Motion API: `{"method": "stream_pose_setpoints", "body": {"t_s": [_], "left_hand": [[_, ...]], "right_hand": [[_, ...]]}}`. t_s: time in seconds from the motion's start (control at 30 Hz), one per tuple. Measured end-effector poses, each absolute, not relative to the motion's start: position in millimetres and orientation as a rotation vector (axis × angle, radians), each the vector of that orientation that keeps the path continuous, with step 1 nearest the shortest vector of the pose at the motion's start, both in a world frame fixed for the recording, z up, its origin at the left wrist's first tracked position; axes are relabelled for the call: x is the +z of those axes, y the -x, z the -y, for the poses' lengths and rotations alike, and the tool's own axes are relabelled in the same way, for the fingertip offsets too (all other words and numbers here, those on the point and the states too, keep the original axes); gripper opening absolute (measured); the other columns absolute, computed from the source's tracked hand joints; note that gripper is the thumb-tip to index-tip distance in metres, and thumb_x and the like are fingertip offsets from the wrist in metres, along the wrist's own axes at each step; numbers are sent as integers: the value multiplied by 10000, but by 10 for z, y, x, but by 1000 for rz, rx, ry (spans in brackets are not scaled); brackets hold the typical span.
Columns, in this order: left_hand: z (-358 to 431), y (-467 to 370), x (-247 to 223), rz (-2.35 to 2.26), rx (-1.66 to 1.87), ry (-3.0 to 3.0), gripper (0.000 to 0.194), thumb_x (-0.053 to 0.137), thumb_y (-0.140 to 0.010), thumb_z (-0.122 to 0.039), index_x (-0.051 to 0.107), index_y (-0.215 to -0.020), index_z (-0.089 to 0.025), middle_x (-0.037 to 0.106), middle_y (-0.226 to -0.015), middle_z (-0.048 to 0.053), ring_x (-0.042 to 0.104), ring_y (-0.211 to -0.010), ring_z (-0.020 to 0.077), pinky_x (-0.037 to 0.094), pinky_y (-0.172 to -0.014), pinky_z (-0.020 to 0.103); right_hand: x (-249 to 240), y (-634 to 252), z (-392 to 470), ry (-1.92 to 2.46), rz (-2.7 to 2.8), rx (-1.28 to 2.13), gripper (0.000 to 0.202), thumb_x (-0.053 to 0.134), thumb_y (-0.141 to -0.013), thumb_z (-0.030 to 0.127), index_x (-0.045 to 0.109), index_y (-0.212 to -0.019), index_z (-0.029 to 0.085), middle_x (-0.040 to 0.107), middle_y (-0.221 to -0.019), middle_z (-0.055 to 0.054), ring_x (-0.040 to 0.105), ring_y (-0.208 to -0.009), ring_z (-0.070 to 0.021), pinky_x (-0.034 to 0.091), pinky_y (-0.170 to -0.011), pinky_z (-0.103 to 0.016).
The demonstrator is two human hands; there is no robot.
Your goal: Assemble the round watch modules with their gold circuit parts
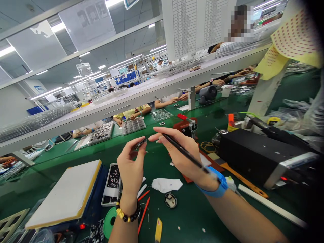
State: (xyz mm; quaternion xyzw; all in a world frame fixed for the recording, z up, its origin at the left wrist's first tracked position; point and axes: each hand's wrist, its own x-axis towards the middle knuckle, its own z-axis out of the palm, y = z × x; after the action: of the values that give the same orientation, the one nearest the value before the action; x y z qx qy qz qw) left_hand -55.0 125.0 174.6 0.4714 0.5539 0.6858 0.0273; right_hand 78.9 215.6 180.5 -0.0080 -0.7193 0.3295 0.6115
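Observation:
My left hand [132,163], with a beaded bracelet at the wrist, pinches a small dark metallic part [140,144] between thumb and fingers. Just to its right, my right hand [181,152] holds a slim black pen-like tool [186,153] that slants down toward the wrist. A blue band [217,184] wraps the right wrist. Both hands are raised above the green mat, with a narrow gap between their fingertips. Below them lie a crumpled white cloth [167,185] and a round metal-rimmed piece [170,200].
A white-topped block [67,192] and a tray of tiny parts [111,195] lie left. Red sticks [143,214] and a yellow strip [158,229] sit in front. A black box [248,155] and red-handled clamp [188,123] stand right. Other people's hands work beneath the shelf [141,96].

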Motion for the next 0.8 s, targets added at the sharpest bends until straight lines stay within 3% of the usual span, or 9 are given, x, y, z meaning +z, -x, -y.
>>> {"method": "stream_pose_setpoints", "body": {"t_s": [0.13, 0.23, 0.33, 0.47, 0.63, 0.8], "left_hand": [[-1249, 554, 1737, -1786, 2110, -1496, 243, 752, -936, -385, 777, -1124, -235, 759, -1115, 56, 718, -940, 188, 611, -804, 261], [-1248, 561, 1728, -1831, 2097, -1514, 235, 741, -942, -391, 777, -1125, -247, 757, -1110, 48, 714, -954, 192, 609, -808, 267], [-1251, 568, 1719, -1873, 2088, -1557, 223, 724, -954, -382, 775, -1122, -244, 757, -1101, 48, 716, -958, 195, 608, -815, 275], [-1258, 573, 1705, -1939, 2089, -1645, 204, 701, -970, -360, 772, -1124, -246, 760, -1084, 43, 721, -931, 186, 598, -807, 271], [-1264, 566, 1694, -1979, 2096, -1730, 179, 683, -981, -313, 766, -1129, -255, 762, -1094, 36, 716, -962, 174, 591, -808, 251], [-1267, 552, 1693, -2029, 2095, -1829, 182, 663, -987, -280, 760, -1136, -243, 759, -1098, 50, 714, -964, 182, 605, -793, 263]], "right_hand": [[1850, -810, -2146, 30, 1670, 608, 300, 615, -1027, 186, 712, -1284, 307, 702, -1026, -31, 694, -959, -161, 617, -843, -302], [1861, -803, -2149, 48, 1645, 544, 294, 632, -1013, 173, 733, -1253, 309, 659, -1098, -54, 663, -1058, -180, 606, -917, -330], [1830, -763, -2153, 29, 1622, 586, 263, 631, -1009, 157, 732, -1214, 287, 702, -1113, -49, 681, -1080, -185, 612, -936, -345], [1742, -684, -2141, 102, 1514, 628, 175, 737, -941, 182, 707, -1098, 253, 739, -1021, -17, 748, -950, -173, 656, -872, -317], [1696, -647, -2131, 159, 1489, 615, 298, 783, -903, 182, 650, -1158, 259, 757, -1053, -6, 793, -932, -179, 678, -839, -286], [1718, -640, -2125, 202, 1513, 505, 256, 765, -919, 201, 655, -1143, 256, 774, -1008, -5, 801, -906, -187, 680, -789, -281]]}}
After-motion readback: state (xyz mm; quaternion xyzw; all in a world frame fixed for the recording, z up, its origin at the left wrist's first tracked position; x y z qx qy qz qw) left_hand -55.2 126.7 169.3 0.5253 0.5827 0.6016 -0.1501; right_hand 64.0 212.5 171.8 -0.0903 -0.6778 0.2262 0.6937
